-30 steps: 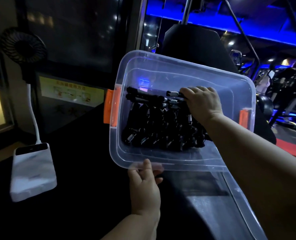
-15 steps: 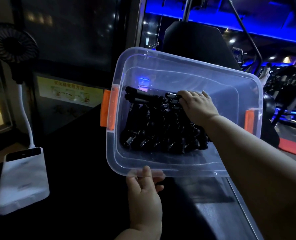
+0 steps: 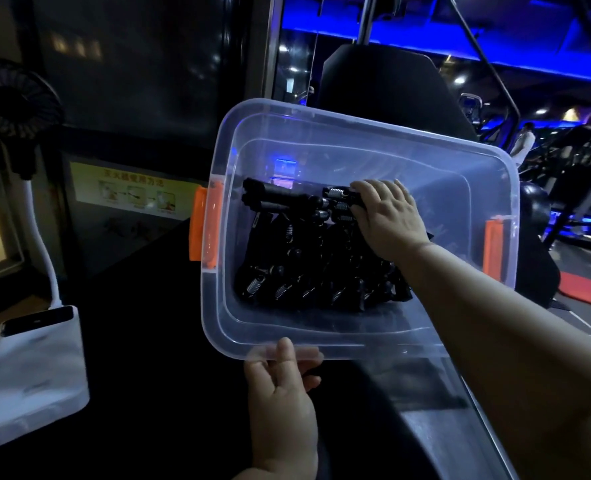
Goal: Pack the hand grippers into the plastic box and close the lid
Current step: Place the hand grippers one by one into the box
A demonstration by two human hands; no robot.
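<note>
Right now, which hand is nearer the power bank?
Left. The left hand grips the plastic box rim, right of the power bank; the right hand, farther off, grips the hand grippers.

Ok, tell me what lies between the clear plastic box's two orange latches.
Head view: a pile of black spring hand grippers in the clear plastic box, the right hand holding the top ones.

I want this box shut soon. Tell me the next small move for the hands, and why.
Probably release and draw the right hand out: its fingers curl over the topmost of the hand grippers piled in the plastic box, which the left hand holds tilted by its near rim. The box has no lid on yet.
</note>
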